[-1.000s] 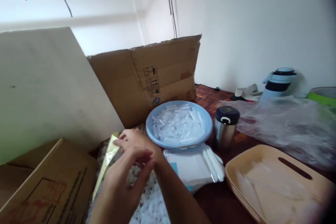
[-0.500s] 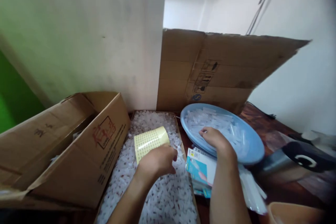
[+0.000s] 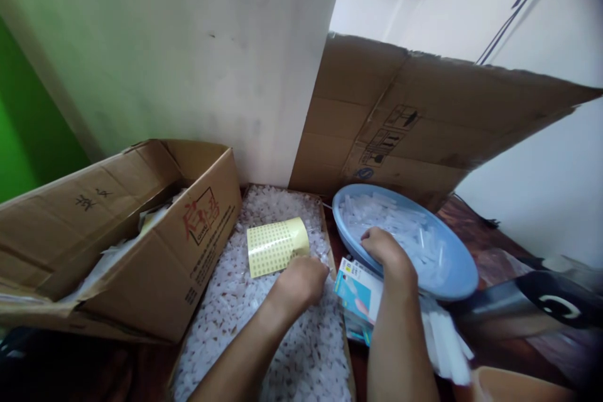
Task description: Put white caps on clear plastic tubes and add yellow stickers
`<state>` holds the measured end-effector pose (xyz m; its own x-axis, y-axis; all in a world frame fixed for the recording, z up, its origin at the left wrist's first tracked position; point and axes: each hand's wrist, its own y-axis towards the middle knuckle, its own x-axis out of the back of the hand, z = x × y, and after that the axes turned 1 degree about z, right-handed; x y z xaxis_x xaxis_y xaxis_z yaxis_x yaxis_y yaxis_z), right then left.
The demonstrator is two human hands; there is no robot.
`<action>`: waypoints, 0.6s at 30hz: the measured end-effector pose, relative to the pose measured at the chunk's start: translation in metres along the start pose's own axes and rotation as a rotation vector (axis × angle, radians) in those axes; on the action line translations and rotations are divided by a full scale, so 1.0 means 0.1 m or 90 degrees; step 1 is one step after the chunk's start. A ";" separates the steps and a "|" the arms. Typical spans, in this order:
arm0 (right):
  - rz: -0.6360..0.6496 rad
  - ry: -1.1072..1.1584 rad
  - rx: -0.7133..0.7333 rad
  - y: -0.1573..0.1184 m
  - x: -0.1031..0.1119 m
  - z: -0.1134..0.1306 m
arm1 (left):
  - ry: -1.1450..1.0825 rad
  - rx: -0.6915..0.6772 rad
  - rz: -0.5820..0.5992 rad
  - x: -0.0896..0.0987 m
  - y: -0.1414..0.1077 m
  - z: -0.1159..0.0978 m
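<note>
My left hand [image 3: 304, 279] is over a shallow tray [image 3: 311, 339] full of small whitish pieces, its fingers curled together near the tray's right edge; what they pinch, if anything, is too small to name. Just behind it, a yellow sheet of small round stickers [image 3: 276, 246] lies curved on the pieces. My right hand [image 3: 382, 246] reaches over the left rim of a blue basin [image 3: 464, 292] that holds clear plastic tubes [image 3: 421, 239]. Its fingers are bent together, and their tips are partly hidden.
On the left stands an open cardboard box [image 3: 155, 276] with papers inside. Small printed boxes [image 3: 358, 295], white strips [image 3: 445, 342], a dark cylinder [image 3: 518, 304] and an orange container [image 3: 518, 383] are at the right. A cardboard sheet [image 3: 424, 119] leans behind.
The view has shifted a little. My left hand has moved right, away from the sticker sheet, and its fingers have closed. My right hand remains at the basin.
</note>
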<state>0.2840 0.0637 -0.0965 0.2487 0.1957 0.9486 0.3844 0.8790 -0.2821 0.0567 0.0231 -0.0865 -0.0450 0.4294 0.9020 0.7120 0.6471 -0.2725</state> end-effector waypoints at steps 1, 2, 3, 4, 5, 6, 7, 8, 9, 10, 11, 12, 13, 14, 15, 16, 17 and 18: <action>0.001 0.002 -0.002 -0.01 0.00 0.00 | 0.003 -0.002 0.008 0.01 0.00 0.00; 0.002 0.004 -0.004 -0.02 0.00 0.01 | 0.005 -0.004 0.016 0.01 0.01 0.00; 0.003 0.006 -0.005 -0.03 0.00 0.01 | 0.007 -0.006 0.022 0.01 0.02 0.00; 0.004 0.008 -0.005 -0.04 0.00 0.02 | 0.009 -0.007 0.026 0.01 0.02 0.00; 0.004 0.010 -0.005 -0.05 0.01 0.03 | 0.010 -0.008 0.028 0.00 0.03 -0.01; 0.004 0.013 -0.004 -0.05 0.01 0.04 | 0.010 -0.008 0.028 -0.01 0.04 -0.01; 0.002 0.016 -0.002 -0.06 0.01 0.04 | 0.011 -0.009 0.025 -0.03 0.05 -0.01; -0.001 0.019 0.000 -0.06 0.02 0.05 | 0.010 -0.011 0.023 -0.04 0.06 -0.01; -0.005 0.023 0.001 -0.06 0.02 0.05 | 0.008 -0.015 0.020 -0.06 0.07 -0.01; -0.009 0.027 0.002 -0.06 0.03 0.05 | 0.005 -0.021 0.016 -0.08 0.08 -0.02; -0.014 0.033 0.002 -0.06 0.03 0.05 | 0.000 -0.028 0.012 -0.09 0.08 -0.02; -0.020 0.039 0.001 -0.06 0.03 0.04 | -0.005 -0.036 0.006 -0.10 0.09 -0.02; -0.027 0.046 0.001 -0.06 0.04 0.03 | -0.010 -0.043 -0.001 -0.11 0.09 -0.03; -0.036 0.055 0.001 -0.06 0.04 0.02 | -0.014 -0.048 -0.009 -0.11 0.09 -0.03; -0.046 0.064 0.002 -0.06 0.04 0.01 | -0.018 -0.052 -0.017 -0.11 0.09 -0.03; -0.059 0.075 0.004 -0.06 0.05 0.00 | -0.020 -0.055 -0.025 -0.11 0.09 -0.03; -0.074 0.087 0.007 -0.07 0.05 -0.01 | -0.023 -0.057 -0.031 -0.12 0.09 -0.03; -0.091 0.100 0.011 -0.07 0.05 -0.02 | -0.025 -0.058 -0.036 -0.12 0.10 -0.02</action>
<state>0.2845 0.0575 -0.0896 0.3295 -0.0002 0.9442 0.4104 0.9006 -0.1430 0.0658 0.0228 -0.0988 -0.1129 0.4194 0.9007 0.7684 0.6116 -0.1885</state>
